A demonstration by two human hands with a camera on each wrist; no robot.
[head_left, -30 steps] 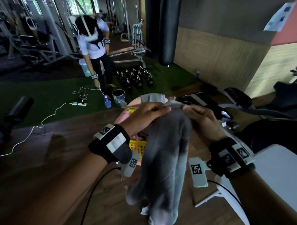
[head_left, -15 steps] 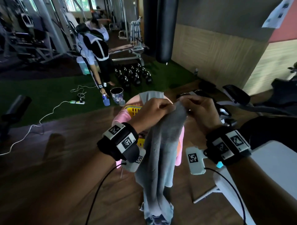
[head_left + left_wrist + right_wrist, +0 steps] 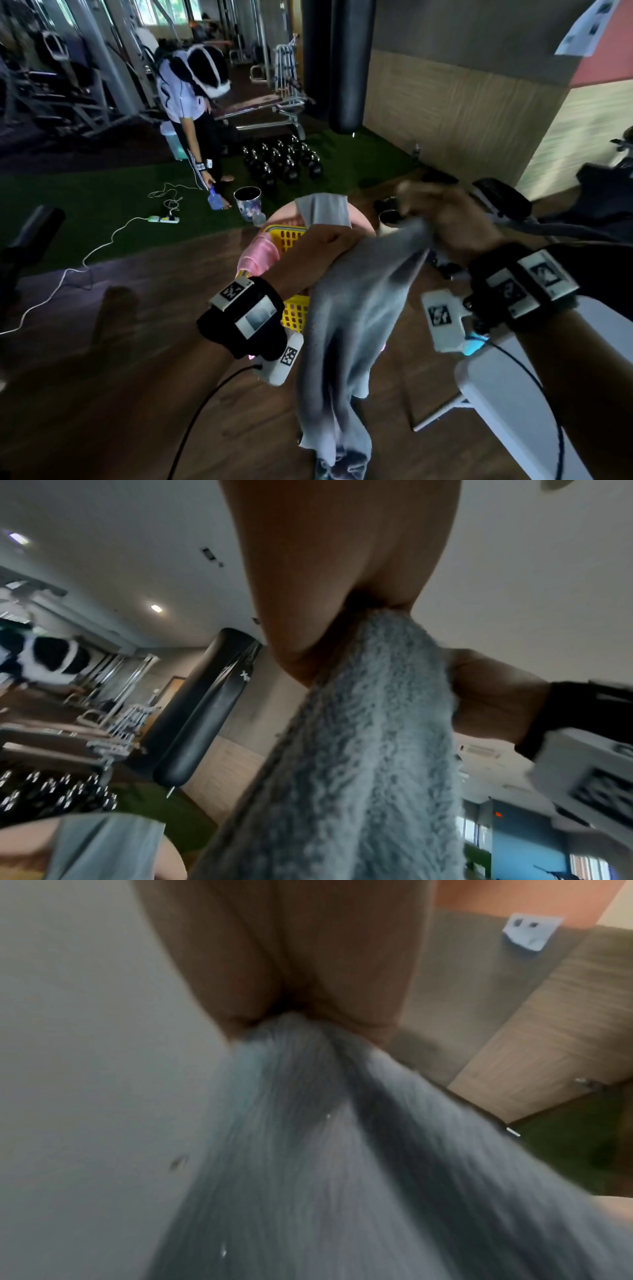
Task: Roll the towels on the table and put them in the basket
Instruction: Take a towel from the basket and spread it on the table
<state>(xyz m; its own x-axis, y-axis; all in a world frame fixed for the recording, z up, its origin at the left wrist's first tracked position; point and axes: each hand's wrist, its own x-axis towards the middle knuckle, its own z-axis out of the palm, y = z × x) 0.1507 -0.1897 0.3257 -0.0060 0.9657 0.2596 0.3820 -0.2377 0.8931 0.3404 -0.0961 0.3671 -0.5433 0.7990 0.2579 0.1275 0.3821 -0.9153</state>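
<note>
A grey towel (image 3: 349, 342) hangs lengthwise in the air in front of me. My left hand (image 3: 325, 246) pinches its top edge on the left, and my right hand (image 3: 442, 219), blurred, grips the top corner further right. In the left wrist view the left hand's fingers (image 3: 342, 601) close on the fluffy towel (image 3: 359, 750). In the right wrist view the right hand's fingers (image 3: 291, 988) pinch the towel (image 3: 308, 1150). Behind the hands stands a yellow basket (image 3: 287, 238) with a pink towel (image 3: 260, 253) at its left side and another grey towel (image 3: 322, 209) at the back.
A white table (image 3: 513, 394) is at the lower right. The floor below is wood. Further off are green turf, kettlebells (image 3: 281, 161), a hanging punch bag (image 3: 346, 68), a small bin (image 3: 247, 202), a power strip with cable (image 3: 163, 219), and another person bending down (image 3: 191, 102).
My hands have drawn apart: the right hand went right and up with its corner, and the towel's top edge now stretches between them instead of being bunched.
</note>
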